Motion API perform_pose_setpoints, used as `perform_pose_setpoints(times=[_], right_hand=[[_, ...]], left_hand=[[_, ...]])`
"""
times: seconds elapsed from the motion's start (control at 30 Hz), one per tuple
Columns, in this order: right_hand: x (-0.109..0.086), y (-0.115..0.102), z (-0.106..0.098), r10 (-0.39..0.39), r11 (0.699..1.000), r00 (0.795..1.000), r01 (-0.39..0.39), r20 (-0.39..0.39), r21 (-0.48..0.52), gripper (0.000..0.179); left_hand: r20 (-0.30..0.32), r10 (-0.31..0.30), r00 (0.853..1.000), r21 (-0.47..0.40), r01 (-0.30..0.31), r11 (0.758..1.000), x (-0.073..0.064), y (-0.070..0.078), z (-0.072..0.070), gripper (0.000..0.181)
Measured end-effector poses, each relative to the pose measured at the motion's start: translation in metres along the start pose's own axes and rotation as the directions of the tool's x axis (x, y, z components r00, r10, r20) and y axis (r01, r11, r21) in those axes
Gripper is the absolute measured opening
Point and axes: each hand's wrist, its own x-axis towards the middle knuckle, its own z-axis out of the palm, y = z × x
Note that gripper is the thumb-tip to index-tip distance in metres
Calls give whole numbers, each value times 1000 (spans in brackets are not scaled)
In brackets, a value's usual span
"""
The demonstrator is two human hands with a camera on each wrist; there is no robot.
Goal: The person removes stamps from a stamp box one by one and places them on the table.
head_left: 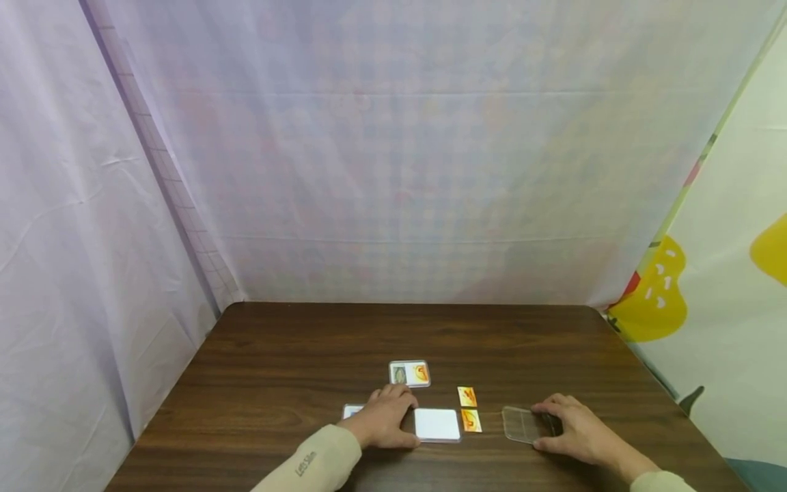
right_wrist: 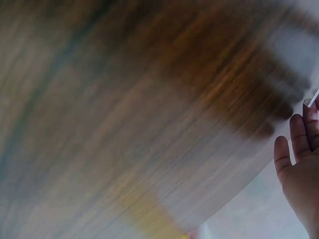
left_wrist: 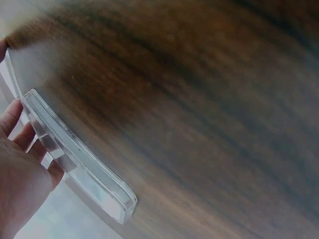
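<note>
In the head view, my left hand point(head_left: 386, 418) pinches a flat case with a white face point(head_left: 437, 425), thumb and a finger at its two left corners. A clear-edged plastic case point(head_left: 352, 411) lies partly hidden under that hand; the left wrist view has a clear plastic case point(left_wrist: 79, 154) beside the fingers. Off to the right, my right hand point(head_left: 572, 432) holds a clear plastic lid point(head_left: 520, 425) by its right side, thumb near, fingers far. Only a sliver of clear plastic point(right_wrist: 312, 98) shows at the fingertips in the right wrist view.
Two small orange and yellow cards point(head_left: 466, 396) lie one behind the other between the white case and the lid. Farther back rests a clear case point(head_left: 409, 374) with a picture and an orange card inside. The brown wooden table point(head_left: 295, 355) meets a pale curtain point(head_left: 393, 171) behind.
</note>
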Motion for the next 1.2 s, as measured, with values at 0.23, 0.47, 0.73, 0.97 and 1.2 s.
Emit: perform_pose_setpoints(times=[0.23,0.47,0.73,0.97,1.2], right_hand=[[3,-4,0,-1,1000,1000,1,-2,13,58],[8,-10,-1,11,1000,1000,-11,10,19,59],[16,-20,-2,-4,999,1000,5,-8,44,58],[24,-29,-3,-33,997,999,34,-15,67,58],[34,-39,-1,-32,997,999,32,2,74,57]], left_hand=[[5,27,1000,-24,-27,999,-2,1,-4,58],[-18,27,999,-43,-27,999,-4,-1,-8,62],[-25,25,999,-35,-26,999,-7,0,-14,64],[-14,14,1000,-60,-15,998,-4,-1,-15,72],[-10,0,1000,-75,-1,997,-1,-3,-14,75]])
